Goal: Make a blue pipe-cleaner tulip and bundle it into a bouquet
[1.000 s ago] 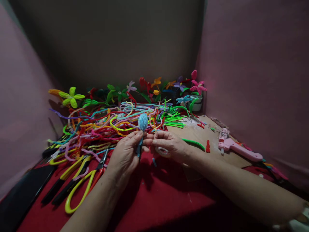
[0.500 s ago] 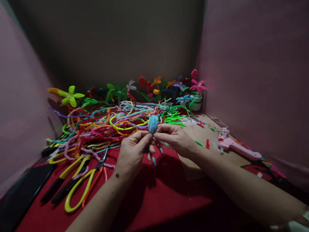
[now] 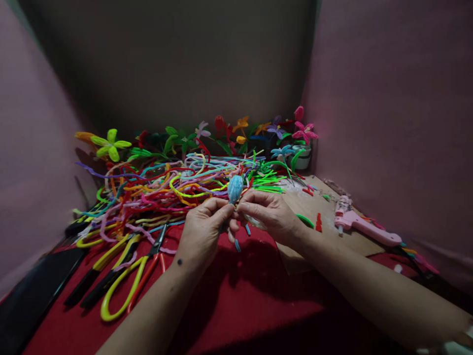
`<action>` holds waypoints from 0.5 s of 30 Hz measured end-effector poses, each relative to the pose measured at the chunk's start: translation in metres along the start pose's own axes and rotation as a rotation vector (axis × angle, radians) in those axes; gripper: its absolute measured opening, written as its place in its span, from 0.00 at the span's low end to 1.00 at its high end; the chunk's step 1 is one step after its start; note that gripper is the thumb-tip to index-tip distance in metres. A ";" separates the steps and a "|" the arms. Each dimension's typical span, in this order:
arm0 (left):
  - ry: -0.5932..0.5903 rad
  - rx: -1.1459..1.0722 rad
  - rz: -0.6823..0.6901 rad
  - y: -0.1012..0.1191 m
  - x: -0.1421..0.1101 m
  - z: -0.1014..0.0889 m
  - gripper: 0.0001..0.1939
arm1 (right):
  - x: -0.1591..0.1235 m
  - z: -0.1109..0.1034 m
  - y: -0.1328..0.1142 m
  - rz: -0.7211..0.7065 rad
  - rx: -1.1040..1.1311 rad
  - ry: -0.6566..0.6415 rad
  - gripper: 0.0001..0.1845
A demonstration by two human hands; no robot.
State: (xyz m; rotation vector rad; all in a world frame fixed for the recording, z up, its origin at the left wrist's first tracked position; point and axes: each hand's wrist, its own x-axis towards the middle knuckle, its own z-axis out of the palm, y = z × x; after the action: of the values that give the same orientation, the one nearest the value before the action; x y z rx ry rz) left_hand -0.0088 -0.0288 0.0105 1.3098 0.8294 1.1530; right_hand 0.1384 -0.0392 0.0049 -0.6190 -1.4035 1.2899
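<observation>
1 blue chenille bud (image 3: 235,188) stood above the red cloth (image 3: 258,305), and your left hand (image 3: 203,228) pinched it just under the head, thumb against finger! Right alongside, your right hand (image 3: 271,215) pressed its fingertips together, 1 white roll (image 3: 255,223) half hidden beneath. Below: 2 blue scraps (image 3: 237,245). Leftward lay 1 pair of scissors (image 3: 155,248); rightward, 1 pink glue gun (image 3: 365,229).

Left fingers (image 3: 223,213) pinching fuzzy blue bud (image 3: 235,188) underneath, right fingers (image 3: 252,209) beside them, pink glue gun (image 3: 364,228) on cardboard (image 3: 342,245)
</observation>
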 end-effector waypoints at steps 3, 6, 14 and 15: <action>0.004 0.023 -0.012 0.002 -0.001 0.001 0.06 | -0.001 -0.002 0.001 -0.036 -0.096 0.051 0.08; -0.002 0.026 -0.025 0.003 -0.002 0.001 0.07 | -0.001 -0.004 0.003 -0.039 -0.120 0.094 0.08; -0.050 -0.121 -0.151 -0.002 0.004 -0.005 0.07 | -0.001 -0.003 0.001 0.003 0.036 0.070 0.05; -0.056 -0.131 -0.164 -0.002 0.005 -0.006 0.07 | -0.002 -0.002 0.001 0.017 0.059 0.065 0.05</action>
State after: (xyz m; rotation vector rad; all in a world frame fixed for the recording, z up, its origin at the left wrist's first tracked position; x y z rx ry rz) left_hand -0.0124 -0.0224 0.0084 1.1397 0.7915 1.0189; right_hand 0.1406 -0.0395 0.0028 -0.6282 -1.3055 1.3087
